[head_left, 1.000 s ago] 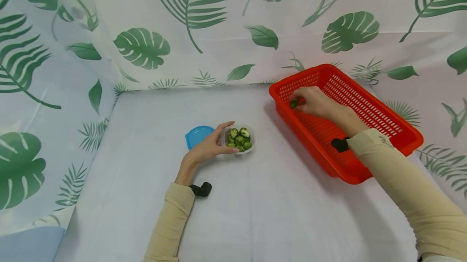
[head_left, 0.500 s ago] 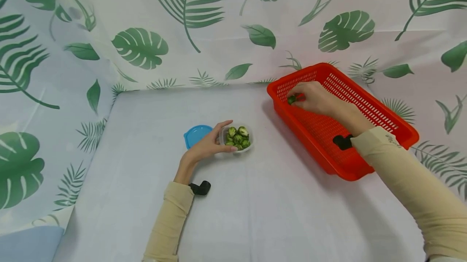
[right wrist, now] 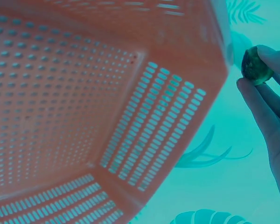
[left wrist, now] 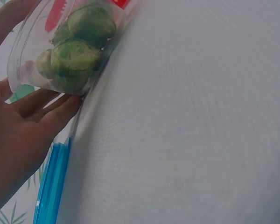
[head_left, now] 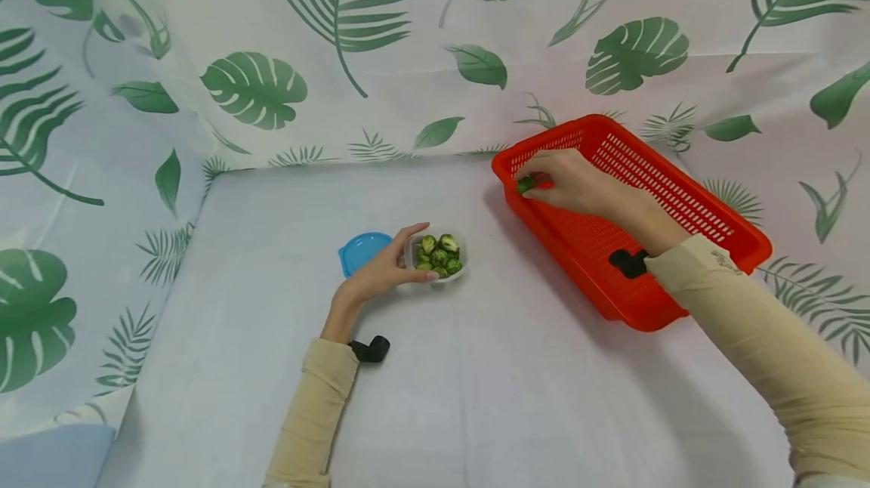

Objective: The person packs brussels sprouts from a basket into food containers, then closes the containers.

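My left hand (head_left: 381, 270) curls its thumb and fingers round the side of a small clear plastic container (head_left: 465, 255). Several Brussels sprouts (head_left: 439, 254) fill it; the left wrist view shows sprouts (left wrist: 77, 58) through its wall, with fingertips at its base. Over the left end of a red basket (head_left: 571, 269), my right hand (head_left: 574, 180) pinches one Brussels sprout (head_left: 526, 184) between thumb and fingertips. In the right wrist view that sprout (right wrist: 255, 66) appears beside the basket's rim.
A blue lid (head_left: 360, 250) lies on the white tablecloth (head_left: 408, 397), left of the container and partly behind my left hand. The basket stands at an angle on the right, against a leaf-print backdrop (head_left: 394, 118). Its walls are slotted.
My right hand has moved a little left with the sprout, closer to the basket's left rim. The left hand keeps its grip on the container. The head view has shifted slightly.
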Available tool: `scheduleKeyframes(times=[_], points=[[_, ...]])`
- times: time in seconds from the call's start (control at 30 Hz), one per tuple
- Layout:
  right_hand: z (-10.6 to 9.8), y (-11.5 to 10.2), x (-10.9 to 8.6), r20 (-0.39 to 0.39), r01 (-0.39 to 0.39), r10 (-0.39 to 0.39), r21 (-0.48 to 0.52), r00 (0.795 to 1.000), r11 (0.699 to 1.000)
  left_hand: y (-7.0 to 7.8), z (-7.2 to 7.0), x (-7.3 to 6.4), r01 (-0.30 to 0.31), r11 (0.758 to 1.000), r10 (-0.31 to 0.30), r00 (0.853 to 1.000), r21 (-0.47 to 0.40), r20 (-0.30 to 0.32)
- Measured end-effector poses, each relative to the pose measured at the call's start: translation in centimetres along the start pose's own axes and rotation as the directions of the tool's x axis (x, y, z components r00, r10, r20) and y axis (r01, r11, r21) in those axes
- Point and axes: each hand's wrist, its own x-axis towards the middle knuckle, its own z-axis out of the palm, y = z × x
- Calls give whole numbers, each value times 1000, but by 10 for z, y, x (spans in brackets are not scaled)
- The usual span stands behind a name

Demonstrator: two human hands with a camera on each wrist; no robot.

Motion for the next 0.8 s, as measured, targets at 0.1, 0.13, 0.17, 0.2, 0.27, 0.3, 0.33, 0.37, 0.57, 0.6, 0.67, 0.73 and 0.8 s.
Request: scheduleKeyframes(times=[0.1,0.13,0.17,0.2,0.27,0.3,0.33,0.37,0.57,0.6,0.67,0.73,0.8], points=[[1,-6,2,13,-5,5,8,1000,1000,-1,0,0,-6,1000,6,1000,8,-3],[2,-7,3,20,-8,8,8,1000,1000,-1,0,0,-5,1000,5,1000,10,-4],[3,-8,3,26,-7,7,7,1000,1000,-1,0,0,-4,1000,4,1000,12,-4],[4,-10,3,29,-3,3,9,1000,1000,-1,0,1,-5,1000,5,1000,14,-4],[5,-13,4,33,5,-5,14,999,1000,-1,0,1,-2,1000,2,1000,13,-4],[6,-15,5,32,13,-13,18,999,1000,-1,0,1,-2,1000,2,1000,14,-4],[6,-17,6,32,17,-17,25,999,1000,-1,0,1,-3,1000,3,1000,16,-4],[7,-19,6,31,21,-22,31,999,999,-1,0,1,-5,1000,5,1000,17,-4],[14,-26,9,46,34,-36,59,998,998,-1,-1,1,-13,1000,13,1000,18,-2],[16,-28,9,49,40,-43,65,998,997,-1,-1,2,-13,1000,13,1000,16,-1],[19,-30,10,52,63,-67,81,996,995,-1,-1,2,-13,1000,13,1000,9,-1],[23,-32,12,60,83,-89,100,994,992,-1,-1,1,-15,1000,15,1000,6,-1],[26,-34,14,77,93,-103,122,992,988,-1,-1,1,-11,1000,11,1000,1,1]])
